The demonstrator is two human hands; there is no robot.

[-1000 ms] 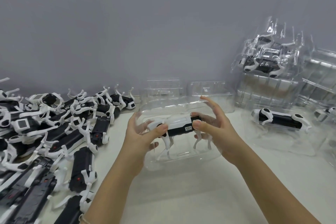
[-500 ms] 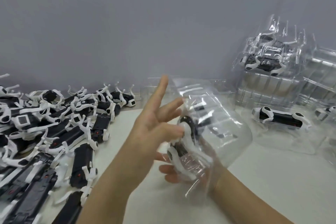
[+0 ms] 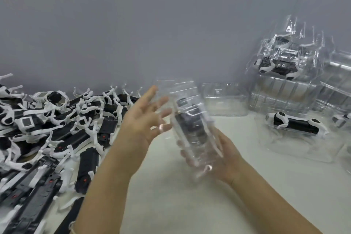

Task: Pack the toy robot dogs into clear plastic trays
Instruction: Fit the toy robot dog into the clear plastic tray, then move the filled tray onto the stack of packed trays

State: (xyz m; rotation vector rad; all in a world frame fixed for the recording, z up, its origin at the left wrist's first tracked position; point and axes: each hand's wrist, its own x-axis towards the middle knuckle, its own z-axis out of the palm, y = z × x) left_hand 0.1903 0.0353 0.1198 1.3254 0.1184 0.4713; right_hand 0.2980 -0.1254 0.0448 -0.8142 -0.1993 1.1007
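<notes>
Right hand (image 3: 228, 159) grips upended tray (image 3: 190, 112), left hand (image 3: 146, 119) beside it.

clear tray (image 3: 182, 89): see-through in my grip, with white glints
toy robot dog (image 3: 190, 125): black inside my tray, blurred
pile of toy robot dogs (image 3: 47, 129): left of my tray; black bodies, white legs, small red dots on some
packed dog (image 3: 296, 124): right of my tray; black body, white ends with black spots
table (image 3: 171, 195): off-white
wall (image 3: 152, 24): plain grey
</notes>
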